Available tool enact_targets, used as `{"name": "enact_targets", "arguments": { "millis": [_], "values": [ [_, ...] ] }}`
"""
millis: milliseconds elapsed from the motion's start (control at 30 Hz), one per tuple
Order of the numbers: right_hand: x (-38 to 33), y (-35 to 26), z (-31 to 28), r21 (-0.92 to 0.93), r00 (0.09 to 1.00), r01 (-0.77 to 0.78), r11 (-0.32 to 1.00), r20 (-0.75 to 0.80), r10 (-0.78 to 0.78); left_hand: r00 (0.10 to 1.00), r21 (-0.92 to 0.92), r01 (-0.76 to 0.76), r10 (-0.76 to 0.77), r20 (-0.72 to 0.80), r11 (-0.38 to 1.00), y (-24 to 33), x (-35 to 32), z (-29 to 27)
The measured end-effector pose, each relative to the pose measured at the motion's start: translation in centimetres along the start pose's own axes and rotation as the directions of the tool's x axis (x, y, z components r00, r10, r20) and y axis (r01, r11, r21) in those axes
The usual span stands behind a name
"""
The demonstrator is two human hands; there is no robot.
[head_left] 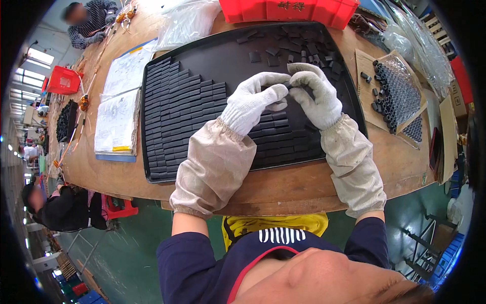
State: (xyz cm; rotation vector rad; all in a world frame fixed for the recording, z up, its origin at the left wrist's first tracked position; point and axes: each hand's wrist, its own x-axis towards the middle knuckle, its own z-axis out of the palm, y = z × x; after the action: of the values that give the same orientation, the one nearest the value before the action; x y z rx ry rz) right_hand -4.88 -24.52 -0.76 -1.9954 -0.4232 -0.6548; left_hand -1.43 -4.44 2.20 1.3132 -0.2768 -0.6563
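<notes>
Both gloved hands met over the black tray (152, 126); the left hand (251, 101) and right hand (316, 93) seemingly pinched one small black block (287, 85) between them, below a red bin (288, 11).

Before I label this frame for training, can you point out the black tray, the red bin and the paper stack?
black tray (212, 53), head view, bare floor of the tray
red bin (304, 12), head view, front wall
paper stack (117, 121), head view, top sheet
</notes>
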Motion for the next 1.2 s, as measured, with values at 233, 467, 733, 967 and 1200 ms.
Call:
{"name": "enact_targets", "arguments": {
  "millis": [233,467,733,967,1200],
  "values": [
    [0.1,0.4,0.2,-0.129,0.992,0.106,0.986,0.076,-0.097,0.996,0.347,-0.062,0.078,-0.035,0.936,-0.6,0.4,-0.1],
    [-0.2,1.1,-0.5,-0.151,0.984,0.173,0.973,-0.009,-0.176,0.971,0.536,-0.095,0.196,-0.136,0.839,2.2,0.9,-4.2],
    [0.1,0.4,-0.1,-0.161,0.982,0.189,0.969,0.045,-0.184,0.801,0.905,0.282,0.442,-0.405,0.318,5.0,3.1,-21.9],
    [0.2,0.4,-0.3,-0.210,0.981,0.193,0.958,0.017,-0.194,0.846,0.924,0.381,0.399,-0.354,0.011,5.0,5.9,-25.0],
    [0.2,0.1,-0.1,-0.196,0.980,0.195,0.961,0.000,-0.199,0.844,0.891,0.433,0.409,-0.348,-0.135,4.4,6.3,-27.1]
  ]
}}
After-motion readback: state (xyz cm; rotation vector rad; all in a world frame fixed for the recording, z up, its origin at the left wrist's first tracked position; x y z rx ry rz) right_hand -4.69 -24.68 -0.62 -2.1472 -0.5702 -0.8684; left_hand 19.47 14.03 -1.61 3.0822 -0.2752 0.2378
